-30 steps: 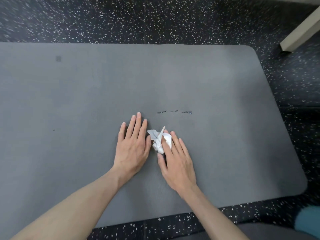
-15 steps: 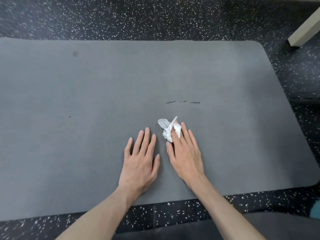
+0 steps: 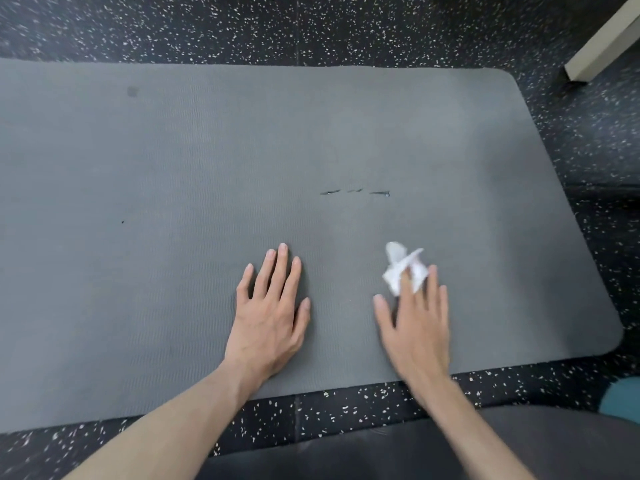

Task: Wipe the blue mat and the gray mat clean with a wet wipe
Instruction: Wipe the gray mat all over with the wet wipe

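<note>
The gray mat point(image 3: 242, 150) lies flat on the speckled floor and fills most of the view. A row of short dark marks point(image 3: 355, 192) sits on it right of centre. My left hand point(image 3: 273, 313) rests flat on the mat, fingers apart, holding nothing. My right hand point(image 3: 415, 327) presses a crumpled white wet wipe point(image 3: 401, 268) onto the mat under its fingertips, below and to the right of the marks. A teal corner point(image 3: 623, 396), possibly the blue mat, shows at the lower right edge.
Black speckled floor point(image 3: 311, 26) surrounds the mat. A pale beam or furniture leg point(image 3: 602, 43) stands at the top right. A faint round spot point(image 3: 132, 91) marks the mat's far left. A dark cushion or pad point(image 3: 381, 452) lies at the bottom.
My right hand has slid the wipe to the right, away from my left hand. The left hand stays flat on the mat. The view has shifted slightly.
</note>
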